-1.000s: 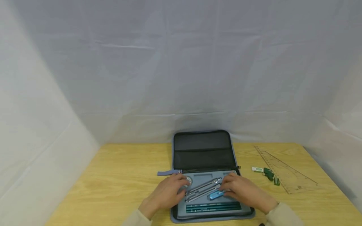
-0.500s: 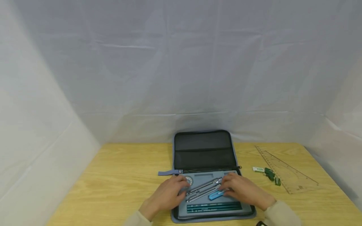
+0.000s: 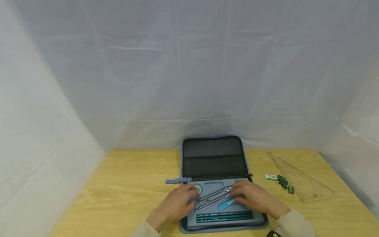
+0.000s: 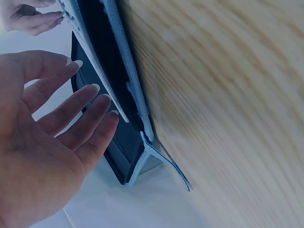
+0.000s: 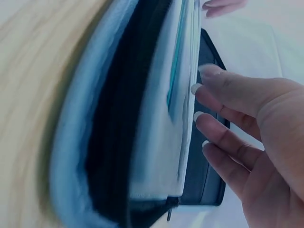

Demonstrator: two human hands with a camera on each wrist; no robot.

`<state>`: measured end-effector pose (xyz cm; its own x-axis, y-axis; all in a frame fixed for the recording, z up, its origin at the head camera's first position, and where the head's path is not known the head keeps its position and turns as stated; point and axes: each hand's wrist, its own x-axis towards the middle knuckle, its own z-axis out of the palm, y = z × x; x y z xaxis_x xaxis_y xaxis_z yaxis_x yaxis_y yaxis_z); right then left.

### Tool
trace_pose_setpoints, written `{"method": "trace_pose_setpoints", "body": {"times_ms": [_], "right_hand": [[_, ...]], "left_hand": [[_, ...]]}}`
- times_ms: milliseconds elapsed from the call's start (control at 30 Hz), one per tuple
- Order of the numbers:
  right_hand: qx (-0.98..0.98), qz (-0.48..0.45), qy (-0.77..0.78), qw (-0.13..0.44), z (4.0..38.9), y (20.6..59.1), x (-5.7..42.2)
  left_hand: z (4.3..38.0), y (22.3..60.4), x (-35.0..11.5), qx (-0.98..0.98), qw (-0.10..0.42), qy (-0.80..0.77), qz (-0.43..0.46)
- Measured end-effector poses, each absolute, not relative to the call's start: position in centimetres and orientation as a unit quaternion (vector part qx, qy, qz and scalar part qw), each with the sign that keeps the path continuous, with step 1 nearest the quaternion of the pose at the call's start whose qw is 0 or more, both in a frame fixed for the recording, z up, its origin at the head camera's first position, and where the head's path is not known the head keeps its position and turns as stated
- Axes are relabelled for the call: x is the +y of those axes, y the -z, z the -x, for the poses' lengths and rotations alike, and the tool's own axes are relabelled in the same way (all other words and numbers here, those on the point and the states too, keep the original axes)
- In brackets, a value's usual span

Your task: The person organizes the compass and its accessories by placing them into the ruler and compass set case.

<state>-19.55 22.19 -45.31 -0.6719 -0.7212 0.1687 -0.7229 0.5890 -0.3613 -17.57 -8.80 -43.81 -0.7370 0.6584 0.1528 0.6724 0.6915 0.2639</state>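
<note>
An unzipped drawing-set case lies with its black lid folded back and a grey-blue tray in its base. Over the tray's left edge is my left hand, fingers relaxed beside a round dial-like piece. My right hand hovers over or rests on the tray's right side, its fingertips by the ends of two silver compasses and a light-blue piece. Both wrist views show loose fingers with nothing pinched: the left hand and the right hand. Dark green pencils fill the front slot.
Right of the case lie a white-and-green eraser, a dark green item, a small green sharpener-like block and a clear set square. A blue strap sticks out leftward. White sheeting surrounds the wooden table.
My right hand's fingers have shifted slightly over the compass ends. The left hand stays nearly where it was. The contents of the tray look unmoved.
</note>
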Motion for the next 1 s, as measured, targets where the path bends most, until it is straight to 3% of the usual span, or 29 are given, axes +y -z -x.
{"method": "trace_pose_setpoints", "body": {"times_ms": [233,567,1000], "right_hand": [[-0.891,-0.398,-0.215,0.033,19.1,45.8,23.7],[-0.87,-0.437,-0.213,0.08,18.4,46.5,23.6],[-0.88,-0.417,-0.212,0.083,18.0,46.6,23.3]], "left_hand": [[17.4,43.6,-7.0,-0.904,0.012,0.151,0.4],[16.5,43.7,-2.5,-0.859,0.042,0.081,0.504],[16.5,43.5,-1.1,-0.865,0.007,0.05,0.499]]}}
